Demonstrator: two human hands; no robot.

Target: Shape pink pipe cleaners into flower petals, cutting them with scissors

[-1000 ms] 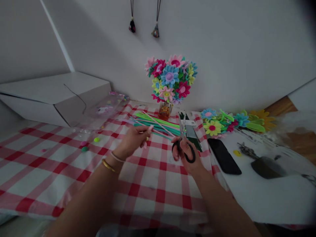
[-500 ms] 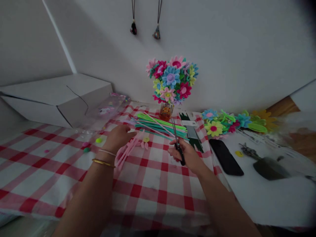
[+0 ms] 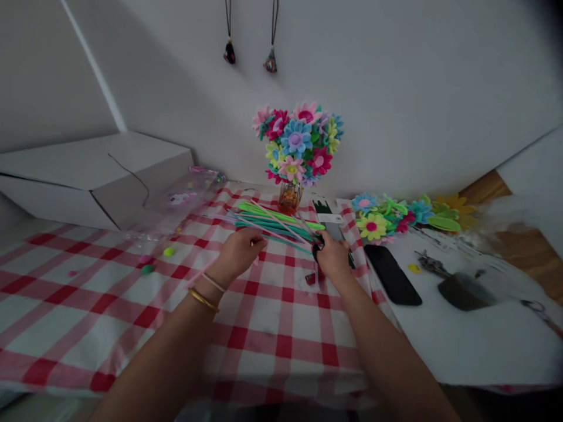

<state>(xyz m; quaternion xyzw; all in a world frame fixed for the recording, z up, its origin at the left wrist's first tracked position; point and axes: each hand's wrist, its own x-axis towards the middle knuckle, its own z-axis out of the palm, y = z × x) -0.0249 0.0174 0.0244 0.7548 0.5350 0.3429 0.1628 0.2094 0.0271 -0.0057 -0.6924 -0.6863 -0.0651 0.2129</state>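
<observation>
My left hand (image 3: pixel 241 251) is closed above the cloth left of centre, fingertips pinched together; what lies between them is too small to make out. A bit of pink (image 3: pixel 256 262) shows just below its fingers, and pink stems (image 3: pixel 203 272) run out beside the wrist. My right hand (image 3: pixel 333 255) is wrapped round black-handled scissors (image 3: pixel 315 247), whose blades point up and left over the pile. Green, teal and pink fuzzy stems (image 3: pixel 272 221) lie in that pile beyond both hands. A small red item (image 3: pixel 310 279) rests left of my right wrist.
A vase (image 3: pixel 289 198) of fuzzy flowers (image 3: pixel 296 138) stands behind the stems. At left are a white box (image 3: pixel 136 196), a clear bag (image 3: pixel 178 202) and small pompoms (image 3: pixel 169 251). To the right lie loose flowers (image 3: pixel 372 226), a phone (image 3: pixel 392 275) and keys (image 3: pixel 432 264).
My left hand has moved right, away from the pink stems, and its fingers have closed. My right hand has lifted slightly forward with the scissors. The view has shifted a little to the right.
</observation>
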